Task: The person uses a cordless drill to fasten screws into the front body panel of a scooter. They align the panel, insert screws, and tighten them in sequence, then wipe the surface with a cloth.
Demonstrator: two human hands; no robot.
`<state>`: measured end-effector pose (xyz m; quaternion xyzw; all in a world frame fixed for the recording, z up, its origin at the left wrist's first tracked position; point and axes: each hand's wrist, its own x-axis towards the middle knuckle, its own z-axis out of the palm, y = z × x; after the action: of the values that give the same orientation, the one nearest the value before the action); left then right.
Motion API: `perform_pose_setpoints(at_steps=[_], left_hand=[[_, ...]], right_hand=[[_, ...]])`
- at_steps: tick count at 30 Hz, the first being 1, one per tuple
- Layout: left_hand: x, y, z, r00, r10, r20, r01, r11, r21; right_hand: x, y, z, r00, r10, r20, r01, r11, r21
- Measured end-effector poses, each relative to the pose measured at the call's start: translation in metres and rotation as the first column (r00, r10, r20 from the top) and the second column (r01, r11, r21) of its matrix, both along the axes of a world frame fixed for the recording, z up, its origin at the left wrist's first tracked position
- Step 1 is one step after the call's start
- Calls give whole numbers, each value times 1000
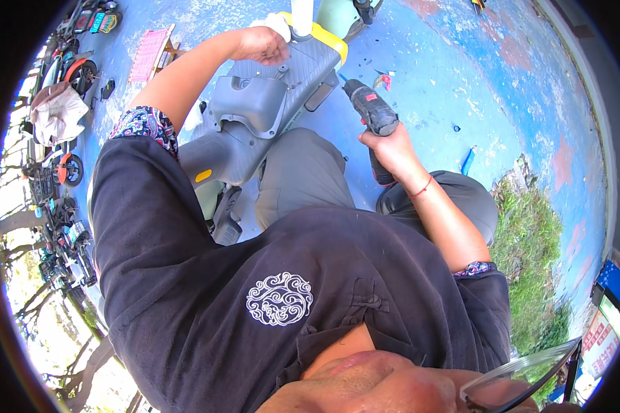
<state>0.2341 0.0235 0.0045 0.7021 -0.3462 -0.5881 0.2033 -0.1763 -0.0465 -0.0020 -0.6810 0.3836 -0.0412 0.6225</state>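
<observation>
My right hand [394, 151] is wrapped round the handle of a black and grey cordless drill [372, 107]. The drill's bit points up and left, just right of a grey plastic scooter body [310, 65] with a yellow edge. Over the ribbed footboard of that body is my left hand [265, 47], its fingers curled together. What they hold, if anything, is too small to make out. A moulded grey cover [246, 103] with screw holes sits below this hand, apart from it. Beyond the footboard a white column [302, 17] rises by the yellow edge.
Parked scooters [69, 168] line the far left, near a red and white slatted stool [151, 55]. On the blue floor lie a blue-handled tool [469, 160], a small red and white packet [384, 82] and small dark bits. Grass [527, 241] grows at right.
</observation>
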Motion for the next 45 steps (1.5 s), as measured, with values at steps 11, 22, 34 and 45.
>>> perform_pose_setpoints(at_steps=[11,22,34,45], left_hand=[[-18,-20,40,899,-81,-430,13,987,-159],[-23,-29,33,816,-28,-577,-47,992,-114],[-40,-29,27,886,12,-463,-166,942,-293],[-83,-37,50,877,191,-440,-387,823,-416]], right_hand=[[7,1,36,927,-38,374,-24,987,161],[6,-2,33,923,-26,383,-54,979,196],[7,1,32,920,-29,391,-44,983,178],[7,5,38,978,-68,196,27,979,204]])
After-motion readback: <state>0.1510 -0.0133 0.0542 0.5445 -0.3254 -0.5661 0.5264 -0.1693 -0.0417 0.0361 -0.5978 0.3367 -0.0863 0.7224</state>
